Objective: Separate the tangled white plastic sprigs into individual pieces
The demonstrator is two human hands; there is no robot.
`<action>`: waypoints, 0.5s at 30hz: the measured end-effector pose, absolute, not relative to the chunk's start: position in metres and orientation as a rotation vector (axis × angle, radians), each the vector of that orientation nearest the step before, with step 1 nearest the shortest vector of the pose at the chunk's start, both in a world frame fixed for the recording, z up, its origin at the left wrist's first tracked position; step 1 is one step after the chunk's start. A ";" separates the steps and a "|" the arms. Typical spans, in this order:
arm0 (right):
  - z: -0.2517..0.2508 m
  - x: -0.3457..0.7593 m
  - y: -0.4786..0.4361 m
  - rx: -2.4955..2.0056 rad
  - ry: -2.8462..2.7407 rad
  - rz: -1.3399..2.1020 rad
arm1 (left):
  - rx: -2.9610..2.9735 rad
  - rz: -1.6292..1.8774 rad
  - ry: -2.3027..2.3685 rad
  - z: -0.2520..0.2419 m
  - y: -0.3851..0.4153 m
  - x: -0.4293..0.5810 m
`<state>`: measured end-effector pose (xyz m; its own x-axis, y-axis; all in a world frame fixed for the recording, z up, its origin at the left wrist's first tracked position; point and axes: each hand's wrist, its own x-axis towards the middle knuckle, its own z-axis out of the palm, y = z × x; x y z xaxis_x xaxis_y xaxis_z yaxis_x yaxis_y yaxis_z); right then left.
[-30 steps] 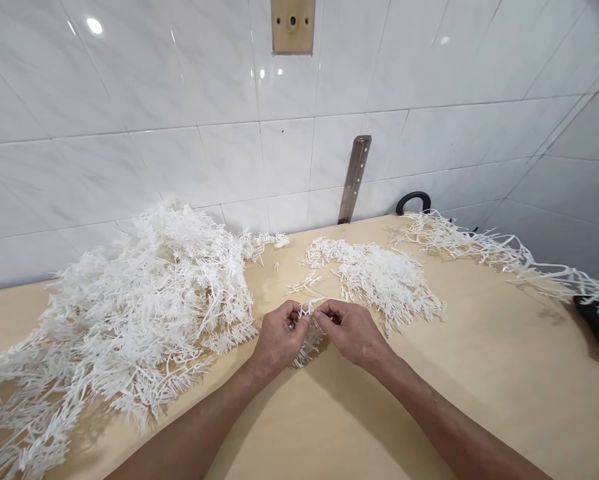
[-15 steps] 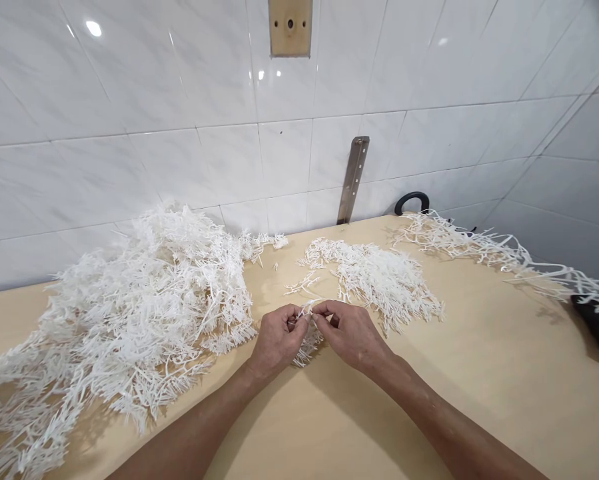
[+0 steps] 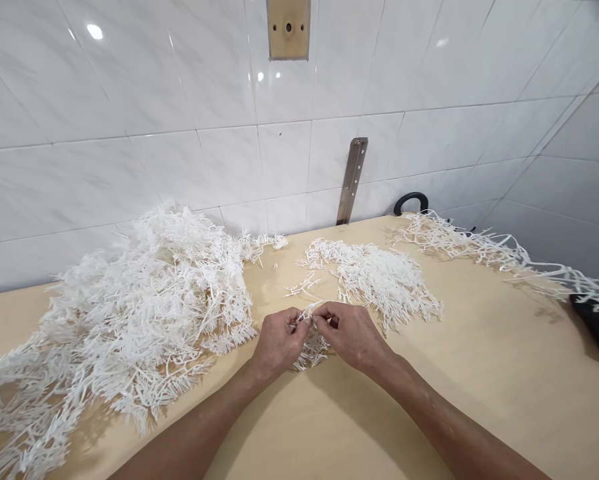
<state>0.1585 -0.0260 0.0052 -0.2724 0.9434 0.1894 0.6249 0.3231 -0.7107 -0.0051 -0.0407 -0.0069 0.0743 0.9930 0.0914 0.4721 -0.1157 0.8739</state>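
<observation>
My left hand (image 3: 280, 338) and my right hand (image 3: 353, 332) meet over the middle of the table, their fingertips almost touching. Between them is a white branching plastic sprig (image 3: 311, 352), pinched by thumb and forefinger on each side. Its fine twigs hang below and between the hands, and part of it is hidden by my fingers. Just beyond lies a small loose sprig (image 3: 303, 287). To the right of it is a smaller heap of white sprigs (image 3: 389, 277). A large, tangled pile of white sprigs (image 3: 169, 293) spreads to the left of my left hand.
Bare white stems (image 3: 459, 240) trail along the table's (image 3: 479, 387) far right edge. A black curved handle (image 3: 412, 197) stands behind them, and a black object (image 3: 596, 327) sits at the right edge. A metal bracket (image 3: 352, 180) rises against the tiled wall (image 3: 219, 67).
Both hands stay nearly in place, still pinching. The white sprig has shifted a little, and more of its twigs show below the fingers.
</observation>
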 end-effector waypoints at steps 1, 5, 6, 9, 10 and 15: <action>0.005 0.158 -0.026 -1.383 -2.009 0.687 | 1.688 0.967 1.470 -0.007 -0.040 -0.006; -0.001 0.156 -0.027 -1.347 -2.105 0.540 | 1.709 0.936 1.449 -0.009 -0.038 -0.007; -0.003 0.154 -0.028 -1.321 -2.138 0.473 | 1.699 0.932 1.443 -0.009 -0.038 -0.007; -0.006 0.150 -0.027 -1.280 -2.209 0.296 | 1.664 0.933 1.425 -0.008 -0.037 -0.008; -0.006 0.149 -0.027 -1.287 -2.210 0.274 | 1.661 0.936 1.415 -0.007 -0.037 -0.009; -0.002 0.148 -0.022 -1.479 -2.028 0.663 | 1.647 0.967 1.343 -0.008 -0.037 -0.010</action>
